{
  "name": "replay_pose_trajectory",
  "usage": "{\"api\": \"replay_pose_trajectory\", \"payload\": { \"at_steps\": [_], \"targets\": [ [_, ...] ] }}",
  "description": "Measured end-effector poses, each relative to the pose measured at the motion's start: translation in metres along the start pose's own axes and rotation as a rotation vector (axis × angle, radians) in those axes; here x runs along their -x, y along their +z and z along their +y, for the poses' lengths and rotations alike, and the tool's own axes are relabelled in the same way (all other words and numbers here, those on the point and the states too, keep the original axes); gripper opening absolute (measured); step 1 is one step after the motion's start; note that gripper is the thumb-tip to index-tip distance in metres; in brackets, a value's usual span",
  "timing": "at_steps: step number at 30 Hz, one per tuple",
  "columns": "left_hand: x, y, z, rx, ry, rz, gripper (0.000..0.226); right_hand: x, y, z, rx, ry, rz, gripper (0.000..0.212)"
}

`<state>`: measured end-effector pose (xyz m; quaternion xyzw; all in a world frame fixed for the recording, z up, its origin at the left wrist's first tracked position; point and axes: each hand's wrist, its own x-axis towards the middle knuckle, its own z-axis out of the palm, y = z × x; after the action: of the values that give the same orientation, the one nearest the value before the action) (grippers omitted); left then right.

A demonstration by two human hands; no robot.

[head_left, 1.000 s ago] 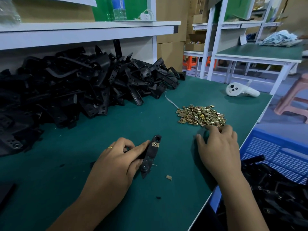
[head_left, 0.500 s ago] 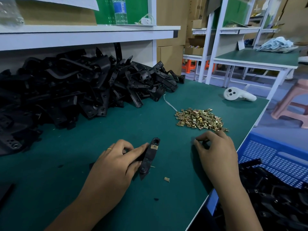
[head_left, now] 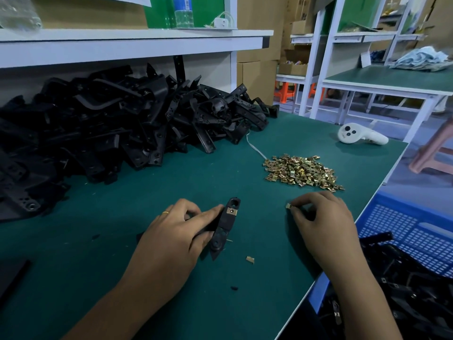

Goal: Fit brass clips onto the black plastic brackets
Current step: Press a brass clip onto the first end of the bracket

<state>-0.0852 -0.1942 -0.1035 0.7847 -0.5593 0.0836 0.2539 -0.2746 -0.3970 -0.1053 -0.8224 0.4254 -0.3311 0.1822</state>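
While the left hand (head_left: 181, 231) grips a black bracket (head_left: 224, 229) on the green desk (head_left: 103, 253), the right hand (head_left: 321, 222) at 3 o'clock pinches one brass clip (head_left: 288, 205), the clip pile (head_left: 302, 173) beyond at 1 o'clock and the bracket heap (head_left: 117, 123) farthest at 10 o'clock.

Black plastic bracket (head_left: 224, 228) tilted upright on worktop (head_left: 122, 241), one brass clip (head_left: 231, 211) fitted near its top, heap of loose brass clips (head_left: 302, 172) right of centre, bracket pile (head_left: 110, 123) at rear left
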Motion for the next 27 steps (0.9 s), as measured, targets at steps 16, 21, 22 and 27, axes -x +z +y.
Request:
{"api": "replay_pose_trajectory", "payload": {
  "at_steps": [16, 21, 22, 27],
  "targets": [
    [0.004, -0.010, 0.007, 0.022, -0.103, 0.210, 0.062, 0.024, 0.008, -0.059, -1.034, -0.128, -0.479, 0.005],
    [0.004, -0.012, 0.008, 0.015, -0.092, 0.202, 0.059, 0.026, 0.009, -0.064, -1.082, -0.121, -0.531, 0.010],
    [0.004, -0.012, 0.008, 0.019, -0.090, 0.204, 0.060, 0.026, 0.009, -0.064, -1.090, -0.115, -0.535, 0.010],
    [0.003, -0.011, 0.006, 0.031, -0.093, 0.228, 0.060, 0.026, 0.007, -0.063, -1.103, -0.084, -0.541, 0.014]
  ]
}}
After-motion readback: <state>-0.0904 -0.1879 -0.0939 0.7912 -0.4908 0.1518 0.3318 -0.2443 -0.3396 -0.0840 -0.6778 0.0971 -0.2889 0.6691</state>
